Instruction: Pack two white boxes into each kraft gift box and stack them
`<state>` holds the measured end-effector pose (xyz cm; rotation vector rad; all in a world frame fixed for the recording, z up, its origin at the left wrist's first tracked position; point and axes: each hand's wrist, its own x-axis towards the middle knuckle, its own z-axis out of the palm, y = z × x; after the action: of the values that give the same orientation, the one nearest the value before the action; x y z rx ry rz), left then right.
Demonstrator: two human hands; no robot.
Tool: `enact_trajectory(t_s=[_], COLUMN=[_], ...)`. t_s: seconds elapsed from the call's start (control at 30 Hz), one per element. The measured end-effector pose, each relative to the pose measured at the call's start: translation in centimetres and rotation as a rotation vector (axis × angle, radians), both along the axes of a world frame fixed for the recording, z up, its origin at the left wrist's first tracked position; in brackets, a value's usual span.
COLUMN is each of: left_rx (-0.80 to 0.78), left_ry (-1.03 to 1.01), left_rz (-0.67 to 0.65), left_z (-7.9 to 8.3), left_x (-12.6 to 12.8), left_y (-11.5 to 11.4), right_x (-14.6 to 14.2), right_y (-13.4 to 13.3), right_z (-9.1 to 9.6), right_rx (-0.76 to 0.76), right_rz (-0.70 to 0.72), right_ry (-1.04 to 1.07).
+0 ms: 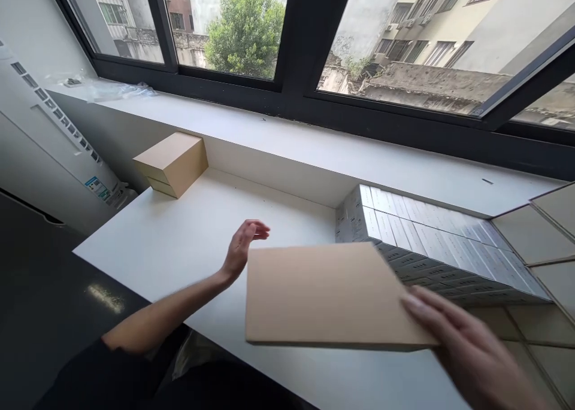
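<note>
So the flat brown box (pixel 332 296) is tipped up toward the camera over the white tabletop (pixel 179 230). Treat it as the middle of a clock for the rest of this.

My worry would be the grip. The right hand (pixel 476 338), just past 3 o'clock and a bit blurred, is clamped on that one end only, thumb on the upper face. With the rest hanging out unsupported, I reckon the far end could sag or the whole thing could twist out of those fingers. Swing it toward 2 o'clock and a corner might knock the stack of white boxes (pixel 440 242) out of line.

As for looks: plain tan card, smooth, no print that I can see, thin edge along the bottom, corners crisp.

The left hand (pixel 240 245) is at 10, fingers apart and loosely bent, right beside the near corner. Can't tell if it's touching, but it isn't gripping anything.

Further out, between 10 and 11, there's what looks like a pair of stacked brown boxes (pixel 173 161), then some clear plastic (pixel 121 91) on the windowsill (pixel 278 140).
</note>
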<state>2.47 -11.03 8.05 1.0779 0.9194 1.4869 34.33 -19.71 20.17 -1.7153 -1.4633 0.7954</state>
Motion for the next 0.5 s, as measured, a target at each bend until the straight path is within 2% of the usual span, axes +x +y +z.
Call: enact_trajectory(t_s=[0.07,0.13,0.17,0.23,0.33,0.5], left_rx=[-0.010,-0.055,-0.089,-0.163,-0.243,-0.315], left_ry=[0.018,0.087,0.136,0.247,0.388,0.519], left_rz=[0.101,0.124,0.083,-0.091,-0.312,-0.334], left_z=[-1.3,-2.8,-3.4,-4.0,-3.7,-2.3], left_x=[-2.2,-4.0,-4.8,-5.8,-6.4,-5.9], left_y=[-1.1,-2.1,-2.7,-3.7,-4.7,-5.6], right_x=[-2.1,-3.8,-4.3,-5.0,-5.2,-5.4], right_y=[-0.2,-0.7,-1.0,-1.5,-1.9,-2.5], right_z=[-2.3,-4.8,-6.1,-8.5,-11.4,-13.8], right_rx=[-0.109,-0.154,-0.152,-0.136,-0.144,-0.204], right_rz=[0.070,0.086,0.079,0.069,0.068,0.078], right_ry=[0.093,0.154,0.168,0.184,0.209,0.226])
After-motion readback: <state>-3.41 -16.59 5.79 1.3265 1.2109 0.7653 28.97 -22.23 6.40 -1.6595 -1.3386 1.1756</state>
